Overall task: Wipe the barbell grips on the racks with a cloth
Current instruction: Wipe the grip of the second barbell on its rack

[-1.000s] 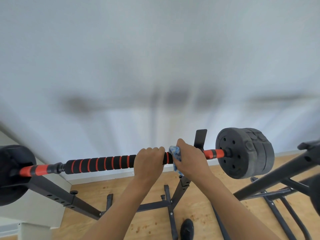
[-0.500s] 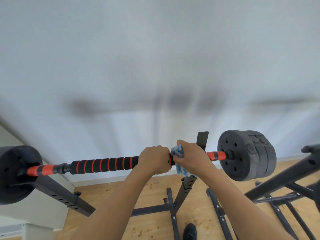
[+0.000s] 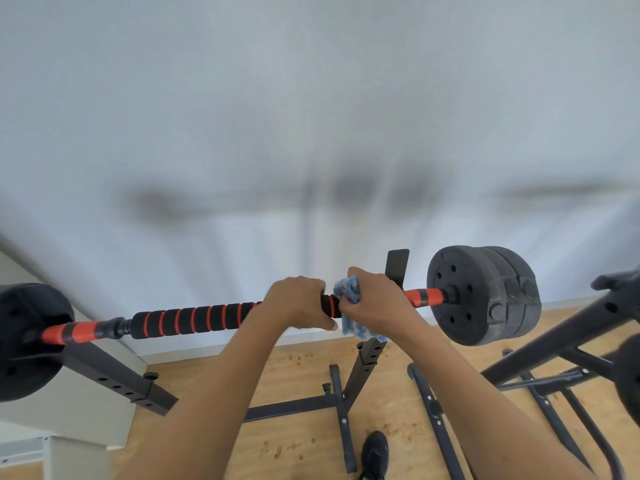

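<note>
**Cloth (image 3: pixel 347 292) wrapped on the barbell grip (image 3: pixel 194 320)**

The right hand (image 3: pixel 377 303) curls around the blue cloth, clamping it to the foam grip. The left hand (image 3: pixel 298 299), just beside it, grasps the grip bare. The bar lies across the black rack (image 3: pixel 369 358), with weight plates (image 3: pixel 481 296) at its right end.

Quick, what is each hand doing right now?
Left hand: closed, gripping the barbell grip.
Right hand: closed, holding the cloth against the bar.
</note>
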`<state>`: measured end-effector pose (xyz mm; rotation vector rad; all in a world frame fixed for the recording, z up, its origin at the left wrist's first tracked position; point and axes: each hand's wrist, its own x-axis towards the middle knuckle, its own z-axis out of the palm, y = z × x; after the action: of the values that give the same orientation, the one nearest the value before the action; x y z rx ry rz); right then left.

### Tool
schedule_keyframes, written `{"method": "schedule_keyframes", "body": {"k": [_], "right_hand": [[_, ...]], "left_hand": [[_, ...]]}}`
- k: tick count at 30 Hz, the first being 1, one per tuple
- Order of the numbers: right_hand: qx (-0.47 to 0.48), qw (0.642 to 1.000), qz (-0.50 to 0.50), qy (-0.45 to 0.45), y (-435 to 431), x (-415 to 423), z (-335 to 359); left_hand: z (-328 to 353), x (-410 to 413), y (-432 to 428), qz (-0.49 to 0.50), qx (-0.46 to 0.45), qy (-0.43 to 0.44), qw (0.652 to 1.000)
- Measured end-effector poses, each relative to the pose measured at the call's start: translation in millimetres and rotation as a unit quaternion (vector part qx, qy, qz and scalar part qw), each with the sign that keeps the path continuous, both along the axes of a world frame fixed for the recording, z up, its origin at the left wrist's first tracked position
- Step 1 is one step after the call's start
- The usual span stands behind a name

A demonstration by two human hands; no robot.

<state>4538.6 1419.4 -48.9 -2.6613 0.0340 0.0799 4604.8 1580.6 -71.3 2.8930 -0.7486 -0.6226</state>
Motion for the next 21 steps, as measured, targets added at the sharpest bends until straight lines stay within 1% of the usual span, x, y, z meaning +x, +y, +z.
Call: {"method": "schedule_keyframes", "body": {"k": [2, 3, 4, 6, 9, 12, 15, 16, 18, 19, 21], "right_hand": [[0.005, 1.0, 0.001, -0.001, -2.2, -0.2, -1.1], [0.004, 1.0, 0.002, -0.003, -2.6, -0.5, -1.9], [-0.003, 1.0, 0.004, -0.002, -2.5, -0.3, -3.4], [-0.015, 1.0, 0.007, 0.002, 0.1, 2.2, -6.6], [-0.039, 0.999, 0.01, 0.012, 4.3, 5.9, -8.6], [-0.05, 0.999, 0.014, 0.013, 5.2, 3.2, -10.8], [-0.065, 0.998, 0.014, -0.006, 4.7, -0.6, -8.4], [-0.066, 0.998, 0.012, -0.004, 4.4, -0.2, -7.7], [-0.049, 0.999, 0.014, 0.013, 4.4, 1.4, -4.1], [-0.036, 0.999, 0.018, 0.018, 3.6, 2.3, -2.7], [-0.003, 1.0, 0.019, 0.016, -1.9, 3.8, -2.3]], "left_hand": [[2.0, 0.6, -0.5, 0.016, 0.007, 0.053, 0.998], [2.1, -2.1, -1.1, 0.023, -0.001, 0.047, 0.999], [0.9, -5.3, -1.4, 0.028, -0.01, 0.021, 0.999], [-4.7, -12.1, -0.6, 0.028, -0.014, -0.064, 0.997], [-14.7, -21.8, -0.3, 0.023, -0.03, -0.175, 0.984], [-29.3, -32.1, 0.4, 0.011, -0.032, -0.272, 0.962], [-40.4, -38.4, 2.6, 0.001, -0.074, -0.356, 0.931], [-41.3, -39.7, 2.2, 0.004, -0.082, -0.368, 0.926], [-41.0, -42.9, 0.2, 0.011, -0.087, -0.351, 0.932], [-36.2, -42.6, 0.7, 0.008, -0.08, -0.328, 0.941], [-23.9, -33.8, 7.9, -0.024, -0.063, -0.225, 0.972]]}}
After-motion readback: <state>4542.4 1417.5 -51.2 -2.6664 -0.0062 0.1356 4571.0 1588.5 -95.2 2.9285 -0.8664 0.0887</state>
